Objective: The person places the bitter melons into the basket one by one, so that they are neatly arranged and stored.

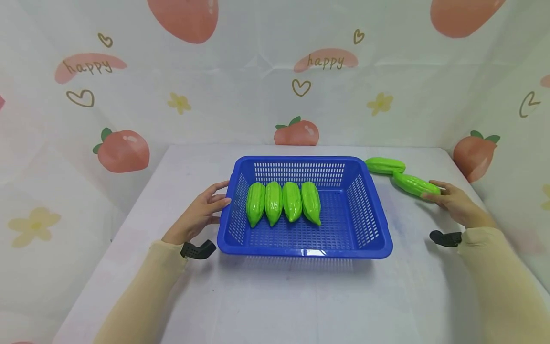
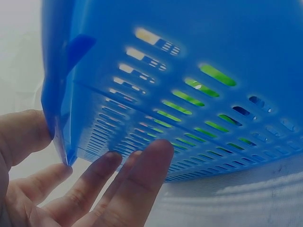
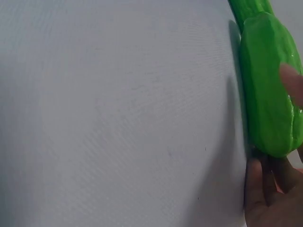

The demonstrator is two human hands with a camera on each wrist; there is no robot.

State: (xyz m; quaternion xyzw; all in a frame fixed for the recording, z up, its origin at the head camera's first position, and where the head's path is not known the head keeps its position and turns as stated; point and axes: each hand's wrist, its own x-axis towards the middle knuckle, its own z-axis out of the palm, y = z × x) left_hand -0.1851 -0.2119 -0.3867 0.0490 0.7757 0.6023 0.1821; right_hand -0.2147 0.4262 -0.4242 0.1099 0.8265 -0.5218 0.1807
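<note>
The left hand (image 1: 199, 212) grips the left rim of a blue plastic basket (image 1: 304, 253), its thumb at the rim and some fingers under it, beside the slotted wall (image 2: 142, 109). Several bright green, glossy bitter melons (image 1: 273, 203) lie side by side in the left half of the basket, pointed ends towards the person. On the table to the right of the basket, the right hand (image 1: 460, 203) pinches the near end of another bitter melon (image 1: 412, 185), thumb over it and fingers (image 3: 254, 184) at its end. One more bitter melon (image 1: 384, 165) lies behind, end to end with it.
A white cloth covers the table (image 1: 275, 301). Behind and along the sides hangs a curtain (image 1: 258, 105) printed with peaches, hearts and flowers. Each wrist carries a black camera mount (image 1: 198, 249) over a beige sleeve.
</note>
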